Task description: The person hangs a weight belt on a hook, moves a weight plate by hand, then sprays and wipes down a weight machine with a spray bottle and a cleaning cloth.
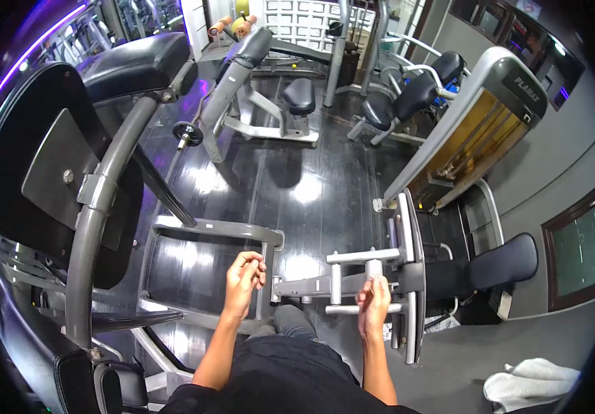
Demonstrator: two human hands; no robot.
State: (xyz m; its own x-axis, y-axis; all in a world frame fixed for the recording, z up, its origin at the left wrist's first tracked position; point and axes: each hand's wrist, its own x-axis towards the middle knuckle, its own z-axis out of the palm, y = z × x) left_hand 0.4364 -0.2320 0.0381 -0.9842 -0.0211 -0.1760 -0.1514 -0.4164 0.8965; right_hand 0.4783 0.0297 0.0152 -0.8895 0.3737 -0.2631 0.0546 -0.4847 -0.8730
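Note:
My left hand (243,281) is raised in front of my body with its fingers curled inward; whether anything is in it is too small to tell. Below and around it lies the grey metal base frame (228,229) of a machine. My right hand (374,303) is also raised, fingers bent, close to the silver tube frame (363,257) of another machine. A short silver cylinder (374,268) shows just beyond its fingertips; whether they touch it I cannot tell. Both forearms are bare, and the hands are well apart.
A large black padded machine (35,159) stands at the left. Ahead is a bench with a black seat (299,96). A weight-stack tower (477,131) rises at the right, near a black pad (503,261). A white cloth (532,385) lies at the lower right.

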